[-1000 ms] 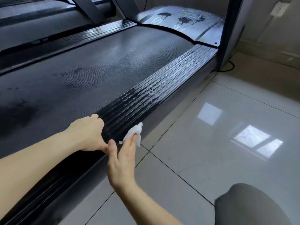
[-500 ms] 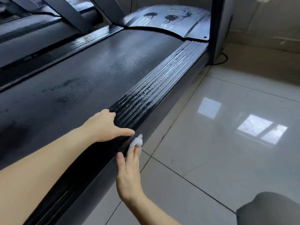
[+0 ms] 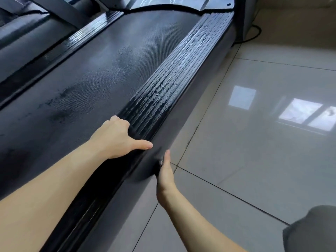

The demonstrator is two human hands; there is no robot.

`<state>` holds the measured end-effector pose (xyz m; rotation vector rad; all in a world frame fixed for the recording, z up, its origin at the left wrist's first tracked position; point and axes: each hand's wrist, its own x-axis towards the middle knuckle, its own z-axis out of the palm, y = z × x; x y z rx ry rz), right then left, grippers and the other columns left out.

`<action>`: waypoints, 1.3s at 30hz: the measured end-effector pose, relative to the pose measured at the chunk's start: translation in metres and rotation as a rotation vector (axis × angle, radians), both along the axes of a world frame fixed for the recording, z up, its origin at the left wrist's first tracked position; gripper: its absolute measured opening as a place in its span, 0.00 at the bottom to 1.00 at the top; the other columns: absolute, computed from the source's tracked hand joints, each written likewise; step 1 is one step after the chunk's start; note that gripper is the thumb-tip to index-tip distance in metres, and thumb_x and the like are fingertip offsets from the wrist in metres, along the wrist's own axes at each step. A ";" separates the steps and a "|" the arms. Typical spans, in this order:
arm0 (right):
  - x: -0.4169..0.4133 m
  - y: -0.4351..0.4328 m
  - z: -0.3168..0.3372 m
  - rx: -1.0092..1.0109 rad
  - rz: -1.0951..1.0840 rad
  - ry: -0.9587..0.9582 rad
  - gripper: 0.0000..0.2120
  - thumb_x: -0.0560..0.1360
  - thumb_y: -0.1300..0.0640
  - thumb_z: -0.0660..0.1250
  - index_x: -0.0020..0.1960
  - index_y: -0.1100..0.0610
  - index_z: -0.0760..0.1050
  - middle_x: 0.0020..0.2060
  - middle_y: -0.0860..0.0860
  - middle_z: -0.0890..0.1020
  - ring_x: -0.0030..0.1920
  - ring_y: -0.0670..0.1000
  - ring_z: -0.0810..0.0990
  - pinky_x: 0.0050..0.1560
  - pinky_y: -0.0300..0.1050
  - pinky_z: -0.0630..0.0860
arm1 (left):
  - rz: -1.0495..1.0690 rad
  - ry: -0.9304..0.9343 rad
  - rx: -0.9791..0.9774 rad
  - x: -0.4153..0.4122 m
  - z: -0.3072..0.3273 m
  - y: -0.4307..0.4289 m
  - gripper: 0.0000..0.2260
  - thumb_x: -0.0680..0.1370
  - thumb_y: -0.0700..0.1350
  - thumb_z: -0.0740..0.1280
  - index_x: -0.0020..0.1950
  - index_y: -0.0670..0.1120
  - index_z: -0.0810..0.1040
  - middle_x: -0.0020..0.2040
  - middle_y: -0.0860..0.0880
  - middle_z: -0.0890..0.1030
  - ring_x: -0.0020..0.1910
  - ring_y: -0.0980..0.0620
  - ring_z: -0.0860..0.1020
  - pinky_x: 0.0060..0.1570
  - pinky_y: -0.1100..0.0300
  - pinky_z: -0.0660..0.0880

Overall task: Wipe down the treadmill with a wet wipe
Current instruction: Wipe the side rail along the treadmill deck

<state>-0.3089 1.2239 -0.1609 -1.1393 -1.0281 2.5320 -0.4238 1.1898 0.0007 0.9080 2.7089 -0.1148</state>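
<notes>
Treadmill (image 3: 109,73) deck fills the left and centre of the view, running away towards the upper right. Its belt (image 3: 87,82) is matt dark grey with a fine weave and a few darker damp blotches. The right side rail (image 3: 174,79) is glossy black and ribbed lengthwise, streaked with patchy wet film and droplets along its middle stretch. Below it the outer side panel (image 3: 192,117) is smooth grey, with a darker smear just beside the right hand (image 3: 165,171).

That hand lies edge-on against the panel, its grip flat, fingers straight and pressed together. The wet wipe cannot be made out, since the palm hides whatever is beneath it. The left hand (image 3: 116,139) rests on top of the rail, its grip folded under at the knuckles with the thumb stretched out along the rail's outer edge, pinching nothing that shows.

Beyond, the far side rail (image 3: 83,35) shines wet, and an upright post (image 3: 242,17) stands at the deck's front corner. A black cable (image 3: 255,36) trails on the floor behind it. Glossy pale floor tiles (image 3: 254,151) spread wide to the right, mirroring window panes (image 3: 300,113). A dark-clothed knee (image 3: 312,231) sits at the lower right corner.
</notes>
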 end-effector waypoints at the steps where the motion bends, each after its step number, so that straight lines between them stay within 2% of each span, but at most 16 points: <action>1: 0.005 -0.011 -0.001 -0.025 0.020 0.015 0.37 0.79 0.27 0.49 0.80 0.46 0.62 0.77 0.44 0.68 0.77 0.45 0.64 0.79 0.48 0.57 | -0.001 0.000 -0.005 0.000 0.001 0.000 0.43 0.62 0.77 0.70 0.61 0.44 0.76 0.63 0.47 0.71 0.64 0.43 0.73 0.57 0.50 0.72; 6: -0.034 0.079 0.017 0.175 -0.202 0.011 0.35 0.83 0.33 0.47 0.84 0.49 0.48 0.78 0.39 0.55 0.77 0.40 0.54 0.80 0.46 0.46 | -0.009 -0.025 -0.023 0.001 0.001 0.001 0.35 0.60 0.79 0.68 0.44 0.48 0.70 0.52 0.50 0.68 0.53 0.46 0.72 0.50 0.51 0.71; 8: -0.051 0.143 0.019 0.228 -0.265 -0.018 0.36 0.81 0.29 0.47 0.82 0.50 0.57 0.78 0.43 0.60 0.77 0.44 0.59 0.80 0.48 0.51 | -0.005 -0.029 -0.016 0.003 0.000 0.000 0.33 0.63 0.77 0.70 0.43 0.49 0.69 0.51 0.50 0.67 0.53 0.47 0.71 0.49 0.51 0.70; 10: -0.063 0.176 0.014 0.298 -0.287 -0.038 0.26 0.81 0.29 0.49 0.55 0.47 0.76 0.53 0.43 0.78 0.55 0.45 0.76 0.63 0.42 0.68 | -0.003 -0.032 -0.011 0.003 0.000 -0.001 0.32 0.64 0.76 0.70 0.42 0.49 0.67 0.51 0.51 0.67 0.53 0.47 0.70 0.50 0.52 0.70; 11: -0.065 0.179 0.000 0.271 -0.319 -0.016 0.24 0.82 0.30 0.49 0.44 0.46 0.72 0.42 0.42 0.76 0.44 0.43 0.73 0.52 0.39 0.69 | -0.004 -0.033 -0.010 0.003 -0.001 -0.002 0.31 0.64 0.76 0.70 0.42 0.50 0.67 0.51 0.51 0.67 0.53 0.47 0.70 0.50 0.52 0.70; 12: -0.063 0.172 -0.006 0.242 -0.298 0.001 0.24 0.81 0.30 0.50 0.43 0.47 0.72 0.39 0.43 0.77 0.43 0.43 0.73 0.50 0.39 0.69 | -0.008 -0.033 -0.006 0.002 -0.001 -0.003 0.32 0.64 0.76 0.70 0.42 0.50 0.67 0.51 0.51 0.67 0.53 0.48 0.69 0.50 0.52 0.70; 14: -0.050 0.137 -0.010 0.131 -0.208 0.053 0.34 0.78 0.27 0.50 0.64 0.51 0.78 0.59 0.48 0.84 0.62 0.49 0.78 0.69 0.49 0.71 | -0.014 -0.024 -0.007 0.000 0.000 -0.003 0.33 0.63 0.77 0.69 0.44 0.49 0.69 0.51 0.51 0.67 0.53 0.48 0.69 0.50 0.52 0.70; 16: -0.034 0.094 -0.017 0.015 -0.084 0.121 0.39 0.80 0.28 0.48 0.77 0.54 0.69 0.72 0.51 0.75 0.75 0.52 0.71 0.79 0.54 0.62 | -0.014 -0.017 -0.024 -0.001 0.001 -0.001 0.34 0.63 0.77 0.69 0.47 0.48 0.70 0.51 0.50 0.67 0.53 0.48 0.67 0.51 0.52 0.69; 19: -0.023 0.083 -0.003 0.033 -0.060 0.076 0.35 0.81 0.29 0.47 0.69 0.51 0.76 0.66 0.52 0.80 0.67 0.52 0.77 0.75 0.53 0.68 | -0.015 -0.022 -0.027 -0.001 0.001 0.002 0.35 0.63 0.78 0.69 0.48 0.48 0.71 0.52 0.50 0.67 0.53 0.48 0.67 0.51 0.51 0.70; 21: -0.032 0.115 0.010 0.158 -0.122 0.039 0.41 0.74 0.22 0.50 0.74 0.49 0.71 0.68 0.50 0.78 0.67 0.51 0.76 0.76 0.53 0.66 | -0.014 -0.023 -0.031 0.000 0.000 0.003 0.35 0.63 0.77 0.69 0.49 0.47 0.72 0.53 0.49 0.67 0.54 0.48 0.67 0.51 0.51 0.70; 23: -0.047 0.149 0.020 0.283 -0.199 0.022 0.50 0.68 0.18 0.51 0.82 0.46 0.56 0.77 0.44 0.66 0.76 0.49 0.67 0.80 0.52 0.57 | -0.015 -0.015 -0.033 -0.001 0.000 0.003 0.35 0.64 0.77 0.69 0.49 0.46 0.72 0.53 0.49 0.68 0.54 0.48 0.67 0.50 0.52 0.69; 27: -0.049 0.113 0.038 0.513 -0.206 0.064 0.48 0.71 0.18 0.48 0.83 0.42 0.45 0.81 0.36 0.48 0.81 0.41 0.48 0.81 0.48 0.44 | -0.012 -0.018 -0.035 -0.001 -0.001 0.000 0.35 0.64 0.77 0.69 0.49 0.46 0.71 0.54 0.48 0.68 0.55 0.46 0.69 0.53 0.50 0.72; 30: -0.021 0.036 0.038 0.839 -0.158 0.184 0.37 0.82 0.36 0.49 0.83 0.49 0.39 0.81 0.38 0.39 0.79 0.37 0.38 0.80 0.45 0.40 | -0.033 0.014 -0.054 -0.001 0.000 0.002 0.37 0.64 0.78 0.68 0.51 0.46 0.71 0.56 0.46 0.70 0.60 0.43 0.72 0.56 0.49 0.72; 33: -0.026 0.049 0.041 0.898 -0.183 0.185 0.35 0.82 0.40 0.48 0.84 0.51 0.39 0.81 0.39 0.40 0.80 0.37 0.39 0.82 0.49 0.42 | -0.038 0.017 -0.063 0.000 0.001 0.004 0.36 0.64 0.78 0.68 0.50 0.46 0.71 0.57 0.45 0.71 0.60 0.42 0.73 0.57 0.49 0.72; 36: -0.058 0.127 0.049 0.785 -0.212 0.030 0.44 0.75 0.23 0.46 0.83 0.44 0.41 0.82 0.39 0.48 0.81 0.41 0.46 0.82 0.57 0.47 | -0.024 -0.010 -0.066 0.001 0.002 0.004 0.35 0.65 0.77 0.69 0.46 0.46 0.69 0.55 0.46 0.69 0.54 0.44 0.71 0.56 0.50 0.72; 39: -0.072 0.165 0.058 0.714 -0.185 -0.087 0.52 0.68 0.16 0.45 0.83 0.42 0.42 0.82 0.43 0.52 0.82 0.47 0.50 0.81 0.60 0.49 | -0.018 -0.024 -0.050 0.002 0.002 0.002 0.34 0.65 0.76 0.69 0.45 0.46 0.69 0.54 0.47 0.69 0.53 0.46 0.69 0.55 0.50 0.72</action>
